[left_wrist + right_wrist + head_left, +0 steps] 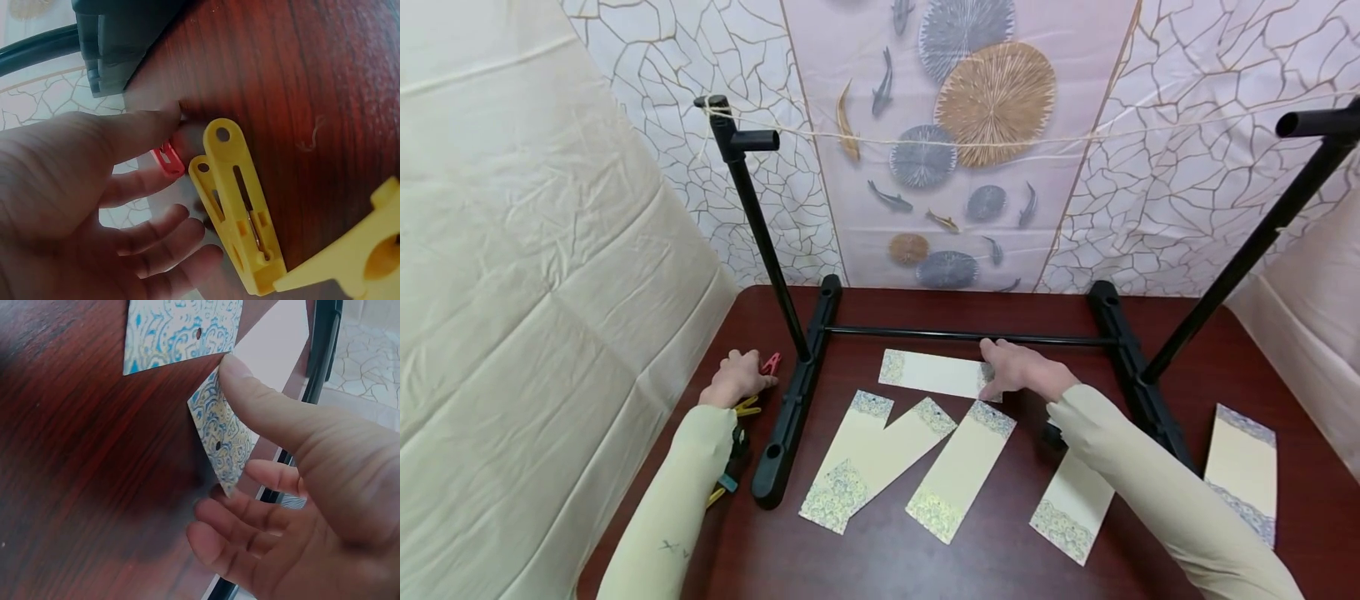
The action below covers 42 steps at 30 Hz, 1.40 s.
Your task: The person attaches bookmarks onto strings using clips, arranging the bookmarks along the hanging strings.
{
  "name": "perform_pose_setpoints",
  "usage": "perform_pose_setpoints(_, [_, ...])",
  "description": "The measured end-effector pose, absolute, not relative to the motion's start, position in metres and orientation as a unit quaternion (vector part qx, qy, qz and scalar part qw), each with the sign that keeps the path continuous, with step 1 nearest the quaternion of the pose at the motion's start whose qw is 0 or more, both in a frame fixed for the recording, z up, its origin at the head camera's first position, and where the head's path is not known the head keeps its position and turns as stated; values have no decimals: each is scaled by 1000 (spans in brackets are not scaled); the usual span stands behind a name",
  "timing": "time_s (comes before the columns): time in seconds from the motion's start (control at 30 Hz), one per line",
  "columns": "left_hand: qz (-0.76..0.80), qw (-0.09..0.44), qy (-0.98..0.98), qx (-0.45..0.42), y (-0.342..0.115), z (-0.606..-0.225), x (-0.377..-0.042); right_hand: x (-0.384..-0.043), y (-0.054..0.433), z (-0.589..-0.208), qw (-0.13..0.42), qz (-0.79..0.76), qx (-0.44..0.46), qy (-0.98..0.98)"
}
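At the left edge of the table my left hand (pixel 735 379) pinches a small red clothespin (pixel 169 159) between thumb and forefinger, its other fingers loosely bent. Just beside them in the left wrist view lies a yellow clothespin (pixel 240 206). My right hand (pixel 1021 367) grips the right end of a pale bookmark (pixel 928 372), thumb on one long edge and fingers at the other. A punched hole shows in its blue-patterned end (pixel 219 431). Close below it lie another bookmark (pixel 961 471) and two overlapping ones (pixel 842 467).
A black stand (pixel 786 433) has two uprights joined by a low crossbar (pixel 917 333), with a string (pixel 865 139) tied across the top. More clothespins (pixel 727 482) lie beside my left forearm. Further bookmarks (pixel 1073 508) lie under my right forearm and at the far right (pixel 1242 467).
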<state>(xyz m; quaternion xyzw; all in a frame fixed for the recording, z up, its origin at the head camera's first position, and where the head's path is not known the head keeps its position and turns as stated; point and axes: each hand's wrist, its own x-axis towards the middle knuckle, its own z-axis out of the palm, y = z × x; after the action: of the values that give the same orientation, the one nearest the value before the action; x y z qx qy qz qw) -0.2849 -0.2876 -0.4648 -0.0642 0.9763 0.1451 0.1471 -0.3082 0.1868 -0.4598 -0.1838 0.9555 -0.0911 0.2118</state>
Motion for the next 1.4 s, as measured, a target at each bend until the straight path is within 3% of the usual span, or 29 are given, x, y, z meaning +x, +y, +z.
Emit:
perform_pose_setpoints(0.17, [147,112,981,-59,-288,-465,-286,-306,189,-461,196,-119,-184,956])
perform_pose_setpoints(0.4, [188,-17,982,-30,-291,-463,-287,-306,195,-462,155,-127,-224,954])
perform_pose_setpoints(0.9, [308,-185,932,-57,-282,-439,-282,-302,209,-463,130,-267,-214,931])
perform_pose_setpoints(1.4, [401,-304,861,-76,-276,-415,-273,-293,205,-437,11,-357,-218,908])
